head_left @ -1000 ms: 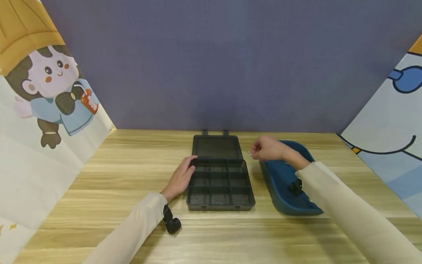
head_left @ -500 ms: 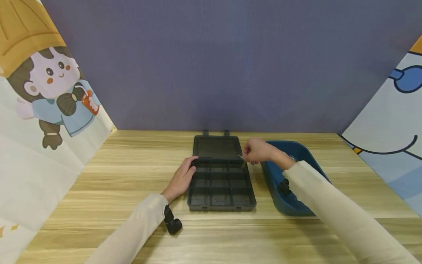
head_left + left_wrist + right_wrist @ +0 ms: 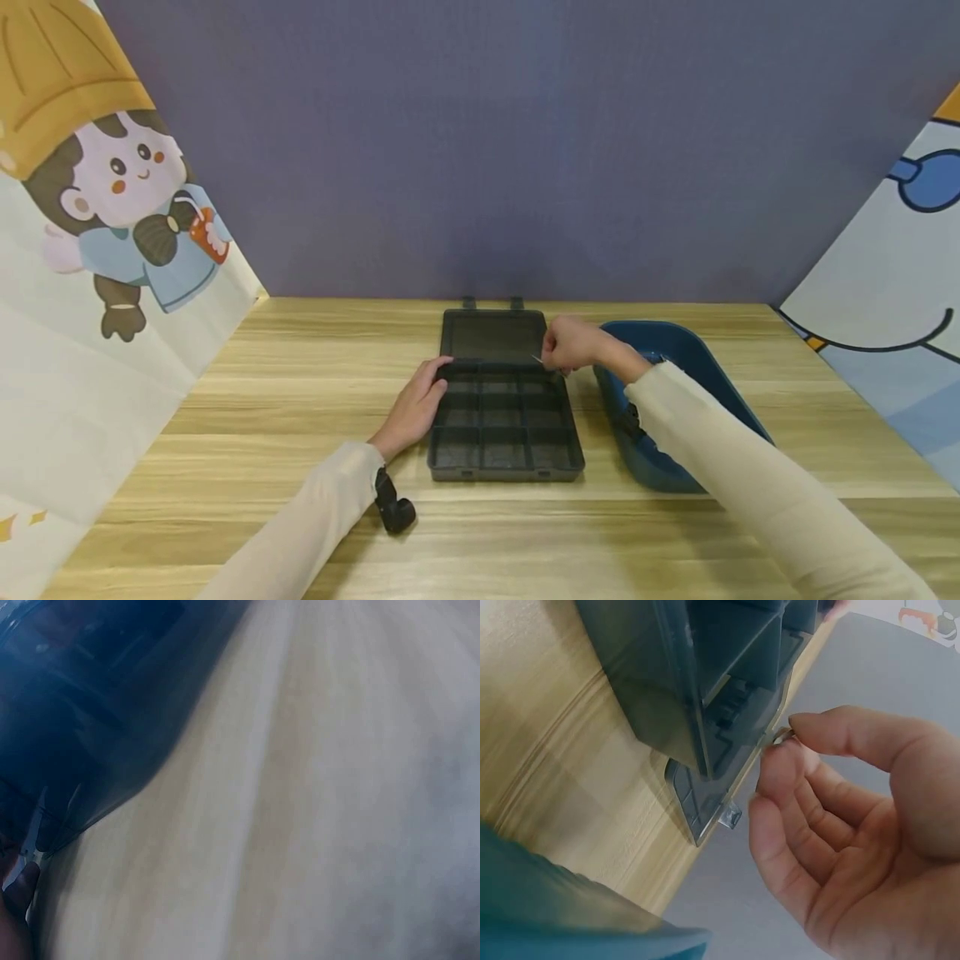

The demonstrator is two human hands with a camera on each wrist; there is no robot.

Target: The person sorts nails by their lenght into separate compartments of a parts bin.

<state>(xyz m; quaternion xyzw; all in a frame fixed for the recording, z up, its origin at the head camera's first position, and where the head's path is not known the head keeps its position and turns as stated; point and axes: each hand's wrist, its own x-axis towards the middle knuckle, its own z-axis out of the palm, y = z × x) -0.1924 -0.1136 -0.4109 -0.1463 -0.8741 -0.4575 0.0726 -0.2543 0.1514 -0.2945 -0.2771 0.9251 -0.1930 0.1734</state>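
Note:
A dark grey compartment box (image 3: 503,421) lies with its lid (image 3: 493,335) folded back behind it. My left hand (image 3: 412,404) rests at the box's left edge, fingers extended toward its rear corner; only a dark fingertip (image 3: 22,885) shows low in the left wrist view. My right hand (image 3: 573,343) is over the box's rear right corner. Between its thumb and index finger it pinches a small, thin, shiny metal piece (image 3: 784,735), whose kind I cannot tell. The other right fingers curl toward the palm.
A blue bin (image 3: 645,471) stands right of the box, partly hidden by my right forearm. A wood-grain table (image 3: 322,333) lies below, and a grey-purple panel (image 3: 480,167) rises behind it. Printed cartoon panels flank both sides.
My right hand has moved left, from beside the blue bin to the box's rear right corner, with the metal piece pinched in it. My left hand stays at the box's edge.

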